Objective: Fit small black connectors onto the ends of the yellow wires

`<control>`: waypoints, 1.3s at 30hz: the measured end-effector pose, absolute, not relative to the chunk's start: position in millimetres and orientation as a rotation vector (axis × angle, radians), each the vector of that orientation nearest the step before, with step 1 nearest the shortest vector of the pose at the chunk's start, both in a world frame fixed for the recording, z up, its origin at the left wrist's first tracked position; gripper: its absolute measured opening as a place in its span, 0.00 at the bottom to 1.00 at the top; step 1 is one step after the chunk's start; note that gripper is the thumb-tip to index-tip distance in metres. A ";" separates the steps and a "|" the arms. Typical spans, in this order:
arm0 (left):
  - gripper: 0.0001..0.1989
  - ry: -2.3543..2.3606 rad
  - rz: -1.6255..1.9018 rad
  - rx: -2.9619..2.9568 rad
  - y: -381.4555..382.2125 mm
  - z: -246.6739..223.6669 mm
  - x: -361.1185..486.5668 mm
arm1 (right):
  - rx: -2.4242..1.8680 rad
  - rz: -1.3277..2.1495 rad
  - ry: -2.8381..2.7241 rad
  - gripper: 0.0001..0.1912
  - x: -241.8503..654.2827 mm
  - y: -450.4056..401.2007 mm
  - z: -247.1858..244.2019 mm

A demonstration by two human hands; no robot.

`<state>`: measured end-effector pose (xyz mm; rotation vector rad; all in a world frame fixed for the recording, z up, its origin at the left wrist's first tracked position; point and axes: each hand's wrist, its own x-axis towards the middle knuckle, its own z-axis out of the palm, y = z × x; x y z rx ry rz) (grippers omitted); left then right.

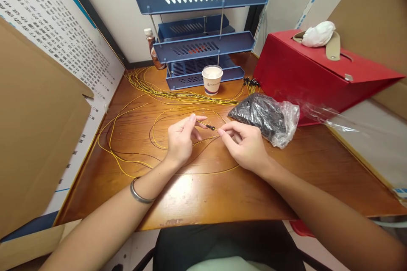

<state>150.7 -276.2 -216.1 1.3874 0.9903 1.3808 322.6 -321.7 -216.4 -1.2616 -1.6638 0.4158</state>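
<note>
Between my hands, just above the table, runs a thin yellow and black wire with a small black connector (210, 127) on it. My left hand (182, 139) pinches the wire to the left of the connector between thumb and fingers. On the other side, my right hand (243, 142) pinches the wire close to the connector's right end. Loops of yellow and dark wire (154, 129) lie on the table under and around both hands. To the right rests a clear plastic bag (263, 118) full of small black pieces, too small to make out.
Behind my hands lies a long bundle of yellow wires (178, 95), its black ends (251, 82) at the right. A paper cup (212, 81) stands before a blue tiered rack (203, 44). A bottle (152, 48) is at the rack's left. A red box (295, 72) stands right, cardboard (38, 127) left.
</note>
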 end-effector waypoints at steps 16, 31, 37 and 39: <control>0.21 0.966 1.284 1.466 -278.3 -217.0 150.4 | -1.259 0.409 -1.652 0.08 322.1 -322.6 -214.5; 0.27 0.923 1.087 1.598 -275.7 -221.0 152.7 | -1.283 0.444 -1.659 0.08 321.5 -322.9 -211.6; 0.28 0.919 1.074 1.639 -277.3 -219.0 152.3 | -1.276 0.467 -1.653 0.08 321.6 -322.8 -212.4; 0.28 0.907 1.065 1.652 -277.9 -217.9 152.0 | -1.275 0.470 -1.654 0.08 321.4 -322.7 -212.8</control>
